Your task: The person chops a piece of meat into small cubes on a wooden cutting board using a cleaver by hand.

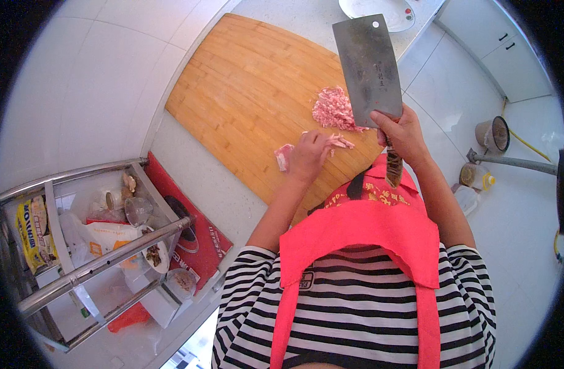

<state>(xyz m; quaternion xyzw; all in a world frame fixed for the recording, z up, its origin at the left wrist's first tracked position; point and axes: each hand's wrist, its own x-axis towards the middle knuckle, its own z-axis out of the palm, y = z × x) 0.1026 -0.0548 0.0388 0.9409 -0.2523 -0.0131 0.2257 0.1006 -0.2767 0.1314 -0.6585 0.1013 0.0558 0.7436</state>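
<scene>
My right hand (405,136) grips a cleaver (368,69) by its dark, worn handle. The broad blade points away from me, above the right side of a wooden cutting board (245,87), and bears writing. My left hand (309,154) is low on the board, its fingers curled over raw meat. A pale pink piece of that meat (283,157) shows to the left of the hand, and thin cut strips (341,142) stick out to its right. Beyond them lies a heap of finely chopped raw meat (332,108), partly hidden by the blade.
A white plate (392,18) stands past the board's far right end. On the left, a metal-framed rack (106,265) holds packets, bags and bowls beside a red box lid or panel (189,221). A bucket (493,134) and an oil bottle (478,176) sit at right.
</scene>
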